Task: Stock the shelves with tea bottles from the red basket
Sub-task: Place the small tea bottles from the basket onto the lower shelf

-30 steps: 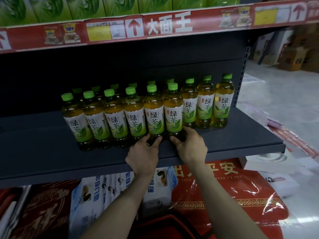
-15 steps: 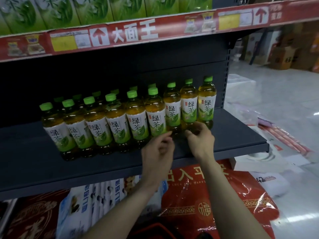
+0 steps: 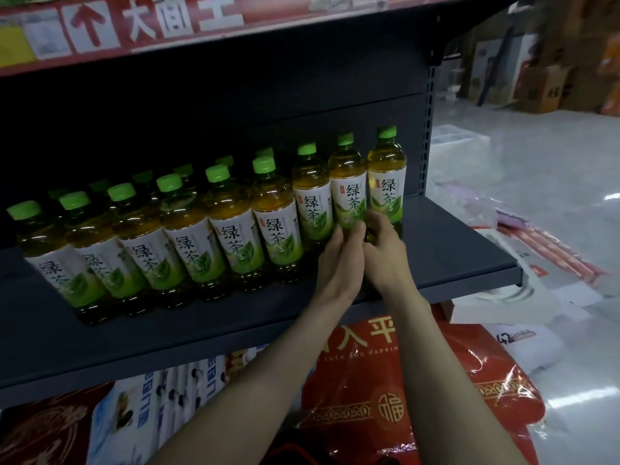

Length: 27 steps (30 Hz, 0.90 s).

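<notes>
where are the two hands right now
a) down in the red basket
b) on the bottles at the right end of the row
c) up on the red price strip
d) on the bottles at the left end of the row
b: the left hand touches the second bottle from the right and the right hand grips the last bottle low down, at the right end of the row on the shelf.
</notes>
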Available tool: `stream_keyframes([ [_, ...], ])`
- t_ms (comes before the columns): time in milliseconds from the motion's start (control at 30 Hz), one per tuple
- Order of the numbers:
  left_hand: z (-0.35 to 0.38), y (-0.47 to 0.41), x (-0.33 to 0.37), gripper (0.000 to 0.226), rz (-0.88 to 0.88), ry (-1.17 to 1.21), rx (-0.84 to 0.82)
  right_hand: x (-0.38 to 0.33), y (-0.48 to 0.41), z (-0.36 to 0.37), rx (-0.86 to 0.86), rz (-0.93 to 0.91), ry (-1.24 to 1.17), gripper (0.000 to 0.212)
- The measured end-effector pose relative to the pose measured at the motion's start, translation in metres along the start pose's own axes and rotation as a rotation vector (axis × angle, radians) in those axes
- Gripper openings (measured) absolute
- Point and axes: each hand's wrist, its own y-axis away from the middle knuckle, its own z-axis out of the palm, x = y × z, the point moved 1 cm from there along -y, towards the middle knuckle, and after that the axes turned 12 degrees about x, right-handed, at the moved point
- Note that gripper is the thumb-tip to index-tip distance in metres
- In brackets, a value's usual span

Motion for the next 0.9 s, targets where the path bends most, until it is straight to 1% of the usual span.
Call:
stream_keyframes([
  [100,0.005,-0.006,-0.007,0.050,0.002,-0.028,0.024,0.001,-0.002,0.003,0.008,-0.016,0.008,0.051],
  [233,0.009,-0.013,-0.010,0.057,-0.025,-0.062,0.038,0.003,-0.002,0.008,0.005,-0.036,0.062,0.054],
  [433,0.004,-0.014,-0.006,0.048,-0.085,-0.103,0.005,0.005,-0.003,0.005,-0.007,0.018,0.097,0.060],
  [633,-0.001,-0.008,0.001,0.047,-0.075,-0.147,-0.027,0.000,0.006,0.000,0.019,0.021,0.125,0.055],
  [767,-0.006,0.004,0.004,0.045,-0.042,-0.160,-0.046,-0.008,0.015,-0.010,0.051,0.033,0.129,0.059],
  [833,-0.010,0.011,0.003,0.044,-0.031,-0.146,-0.048,-0.012,0.020,-0.015,0.084,0.039,0.131,0.057],
  [900,-0.016,0.016,0.002,0.041,-0.017,-0.147,-0.022,-0.013,0.021,-0.019,0.132,0.052,0.121,0.050],
])
